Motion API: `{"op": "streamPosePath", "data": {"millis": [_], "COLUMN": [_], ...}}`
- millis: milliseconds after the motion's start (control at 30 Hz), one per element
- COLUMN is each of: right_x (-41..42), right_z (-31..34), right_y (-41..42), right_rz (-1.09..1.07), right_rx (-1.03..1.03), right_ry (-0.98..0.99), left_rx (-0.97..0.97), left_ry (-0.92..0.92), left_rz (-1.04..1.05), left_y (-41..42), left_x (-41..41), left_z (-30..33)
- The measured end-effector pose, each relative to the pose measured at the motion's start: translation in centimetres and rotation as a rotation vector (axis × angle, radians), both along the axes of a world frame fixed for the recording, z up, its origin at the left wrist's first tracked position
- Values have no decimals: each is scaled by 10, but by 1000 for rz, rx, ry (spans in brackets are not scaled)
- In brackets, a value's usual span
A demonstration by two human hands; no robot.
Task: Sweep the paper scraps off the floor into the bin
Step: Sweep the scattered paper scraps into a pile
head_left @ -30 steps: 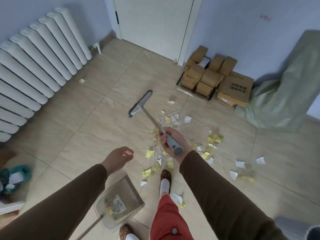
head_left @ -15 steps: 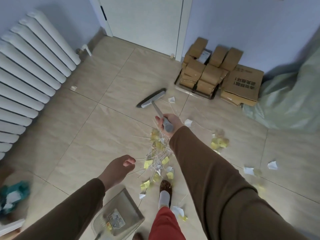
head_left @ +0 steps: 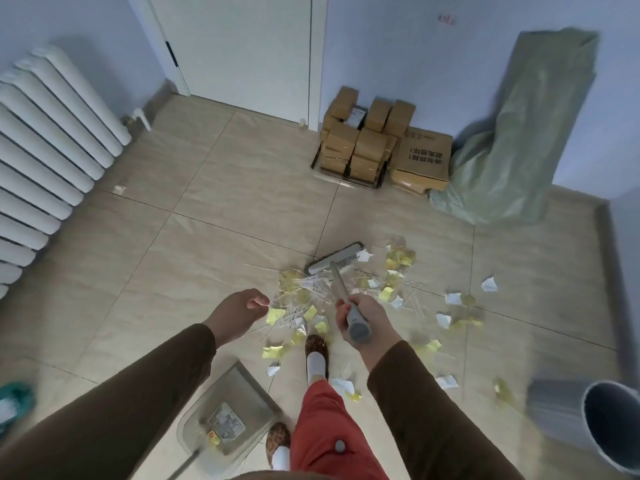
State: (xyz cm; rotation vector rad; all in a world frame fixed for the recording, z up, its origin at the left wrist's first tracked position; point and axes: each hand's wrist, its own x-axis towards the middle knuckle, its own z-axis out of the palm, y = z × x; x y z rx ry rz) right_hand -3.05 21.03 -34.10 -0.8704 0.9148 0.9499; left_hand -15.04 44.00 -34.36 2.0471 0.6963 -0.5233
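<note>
right hand (head_left: 360, 315) fisted on brush (head_left: 337, 261), left hand (head_left: 239, 311) loosely curled, empty. scraps (head_left: 304, 299) lie w/ head at pile's far edge: pull short, low strokes toward dustpan (head_left: 228, 414); bin (head_left: 588, 431) at right.

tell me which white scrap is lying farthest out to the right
The crumpled white scrap alone on bare tile, right of the broom head. Every other white piece sits nearer the main pile.
</note>
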Motion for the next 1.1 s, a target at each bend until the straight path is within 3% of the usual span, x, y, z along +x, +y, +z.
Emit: {"op": "streamPosePath", "data": {"millis": [167, 333, 467, 733, 967, 1100], "right_x": [-44, -38, -9, 138, 271, 302], "right_z": [33, 46, 51, 29, -15, -47], "right_y": [-81, -134, -161, -228, -234, -209], "right_rz": [-112, 81, 509, 1004, 1302, 1461], "right_rx": [172, -24, -347, -731, -891, -970], "right_ry": [47, -154, -449, -753, -708, -739], "left_rx": [-60, -83, -90, -38, 27, 31], "left_ry": [4, -9, -5, 35, 18, 35], "left_rz": [-1, -43, -78, -75, -88, -59], "left_y": [-37, -78, -109, -165, -196, -203], "left_x": [-11, 8, 35, 118, 170, 171], "left_z": [3, 1, -3, -16, -26, -32]}}
